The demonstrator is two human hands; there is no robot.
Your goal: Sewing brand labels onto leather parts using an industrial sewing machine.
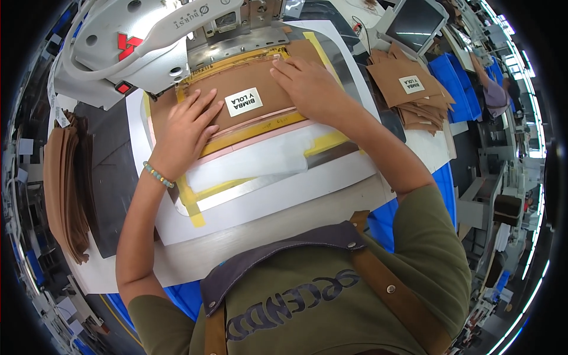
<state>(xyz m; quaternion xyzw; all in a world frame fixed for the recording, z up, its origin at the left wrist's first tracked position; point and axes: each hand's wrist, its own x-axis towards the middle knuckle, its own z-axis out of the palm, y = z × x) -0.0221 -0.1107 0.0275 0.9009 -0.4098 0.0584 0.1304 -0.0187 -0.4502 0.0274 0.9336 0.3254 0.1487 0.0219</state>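
Observation:
A flat brown panel (pixel 239 78) with a pale printed label (pixel 243 102) lies in a template frame (pixel 254 129) edged with yellow tape. My left hand (pixel 188 125) rests on the panel's left part, fingers spread and stretched out. On its right part lies my right hand (pixel 310 90), fingers extended, their tips near the panel's far edge. Neither hand grips anything. Whether the panel is fastened in the frame, I cannot tell.
A large white machine head (pixel 139 35), apparently a sewing machine, stands over the far left of the work. Brown pieces (pixel 64 183) hang stacked at the left. A pile of brown labelled panels (pixel 390 77) lies at the right, beside a blue bin (pixel 452 83) and a monitor (pixel 412 23). Another person (pixel 496 94) is farther right.

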